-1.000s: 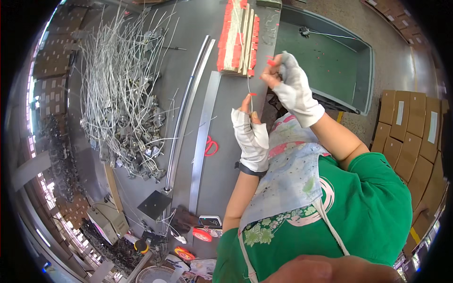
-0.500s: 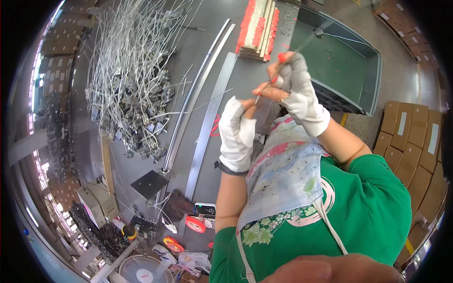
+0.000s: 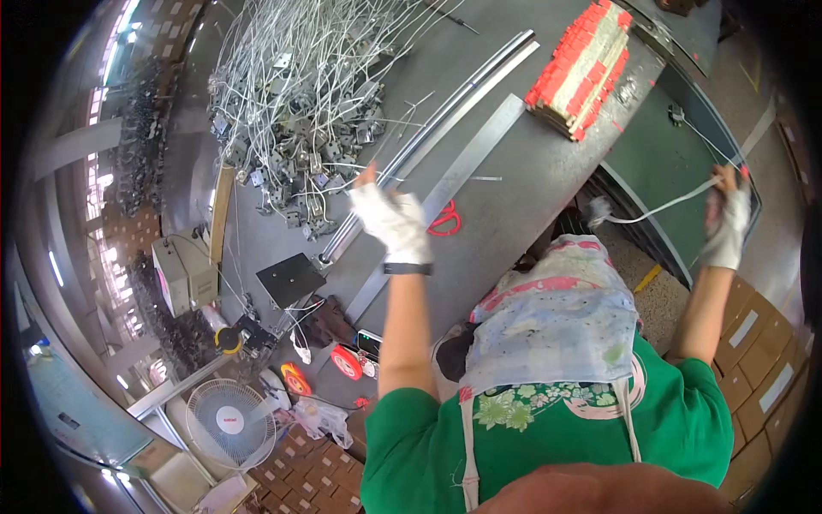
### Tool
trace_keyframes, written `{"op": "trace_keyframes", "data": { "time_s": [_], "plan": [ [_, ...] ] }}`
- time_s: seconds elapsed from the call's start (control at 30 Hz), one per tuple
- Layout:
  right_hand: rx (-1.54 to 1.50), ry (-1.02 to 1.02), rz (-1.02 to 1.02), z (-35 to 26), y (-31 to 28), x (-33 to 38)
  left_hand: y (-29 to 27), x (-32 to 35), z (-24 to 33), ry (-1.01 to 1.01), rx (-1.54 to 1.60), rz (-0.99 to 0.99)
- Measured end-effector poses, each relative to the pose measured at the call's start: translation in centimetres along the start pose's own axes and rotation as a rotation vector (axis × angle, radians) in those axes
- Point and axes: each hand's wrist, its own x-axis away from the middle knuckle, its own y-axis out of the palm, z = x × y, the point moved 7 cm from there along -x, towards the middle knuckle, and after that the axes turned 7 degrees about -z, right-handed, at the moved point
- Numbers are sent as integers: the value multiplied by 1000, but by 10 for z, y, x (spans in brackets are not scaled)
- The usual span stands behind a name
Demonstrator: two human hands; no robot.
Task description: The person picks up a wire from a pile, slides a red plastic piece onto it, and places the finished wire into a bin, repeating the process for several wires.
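Observation:
My right hand [image 3: 726, 227], in a white fingerless glove, is out over the green bin at the right. It is closed on a white cable [image 3: 672, 206], whose other end carries a small blurred part [image 3: 599, 210] hanging by the bin's near side. A bit of red shows at its fingertips. My left hand [image 3: 392, 221], gloved the same way, reaches to the edge of a pile of white cables with metal parts [image 3: 300, 128]. Its fingers are drawn together beside a loose cable end; whether they grip it is hidden.
The green bin [image 3: 659, 163] has one cabled part inside. On the grey table lie long metal rails [image 3: 428, 141], a flat metal strip [image 3: 475, 158], a red-taped stack [image 3: 582, 73], red-handled scissors [image 3: 445, 220] and a black plate [image 3: 291, 280]. A fan [image 3: 231, 420] stands lower left; cartons [image 3: 749, 343] at right.
My hands, together at a red-marked piece before, have parted. The right swung right over the bin with the white cable; the left moved left to the pile. The view has turned.

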Motion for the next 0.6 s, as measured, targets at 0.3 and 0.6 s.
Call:
{"op": "trace_keyframes", "data": {
  "time_s": [0.3,0.6],
  "plan": [
    [-214,43,201,98,-170,-138,16,-95,-67,335,-288,-634],
    [-252,43,237,107,-154,-82,-85,-96,-88,-121,829,29]
  ]
}}
